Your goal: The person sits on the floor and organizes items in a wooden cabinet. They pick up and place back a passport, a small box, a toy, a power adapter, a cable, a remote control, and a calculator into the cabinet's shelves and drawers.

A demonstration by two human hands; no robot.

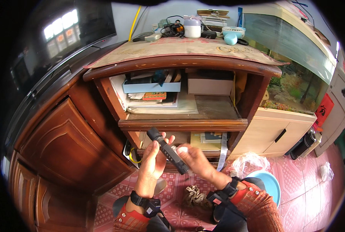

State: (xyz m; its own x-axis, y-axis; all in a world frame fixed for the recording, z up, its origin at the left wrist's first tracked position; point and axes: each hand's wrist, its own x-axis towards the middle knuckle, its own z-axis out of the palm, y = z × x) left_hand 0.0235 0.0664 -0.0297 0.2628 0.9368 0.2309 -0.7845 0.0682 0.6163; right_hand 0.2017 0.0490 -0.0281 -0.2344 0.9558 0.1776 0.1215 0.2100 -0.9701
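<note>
A black flashlight point(172, 156) slants across in front of the cabinet, its wider head at the upper left. Fingers of my left hand point(154, 159) grip it near that head. Against its lower right side, my right hand point(194, 159) pinches a small white wad point(181, 150), perhaps tissue or cloth. Blur and the fingers hide most of that wad. Behind both hands stands an open wooden cabinet point(183, 125); papers point(210, 137) lie on its lower shelf.
A light blue tray point(152, 88) and a box point(210, 86) fill the upper shelf. On the pink tiled floor are a crumpled cloth point(196, 195), a blue basin point(272, 181) and a clear plastic bag point(249, 164). A fish tank point(291, 81) stands right, a television point(59, 37) left.
</note>
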